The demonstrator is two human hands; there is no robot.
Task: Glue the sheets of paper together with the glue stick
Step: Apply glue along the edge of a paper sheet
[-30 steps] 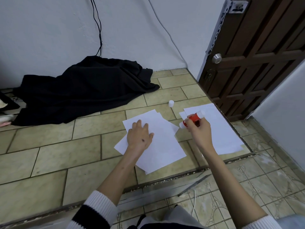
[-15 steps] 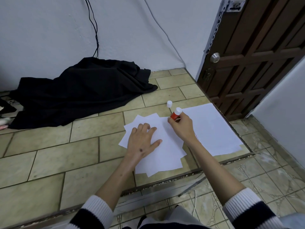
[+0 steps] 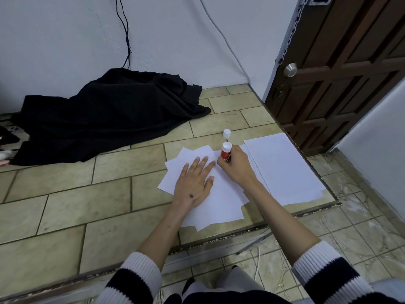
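Paper sheets (image 3: 219, 194) lie fanned in an untidy pile on the floor tiles (image 3: 87, 207), their corners sticking out at different angles. In the head view, the only view given, the left hand (image 3: 194, 182) lies flat on top of this pile, palm down, fingers spread and straight, gripping nothing, only pressing on the top sheet. The right hand (image 3: 235, 166) is just beside it, at the pile's far right corner, fingers curled around the red glue stick (image 3: 225, 151). The stick stands nearly upright, its white end up and its lower end hidden by the fingers, so whether it touches the paper cannot be told. A white cap (image 3: 227, 133) stands on the tiles just beyond the pile, a little past the stick and apart from it. A second stack (image 3: 282, 170) of white sheets lies to the right of the pile, close to a dark wooden door (image 3: 341, 84). A black cloth (image 3: 105, 119) is heaped on the floor well to the left of the pile, against the wall. Both forearms are bare, with striped sleeves (image 3: 135, 279) pushed up.
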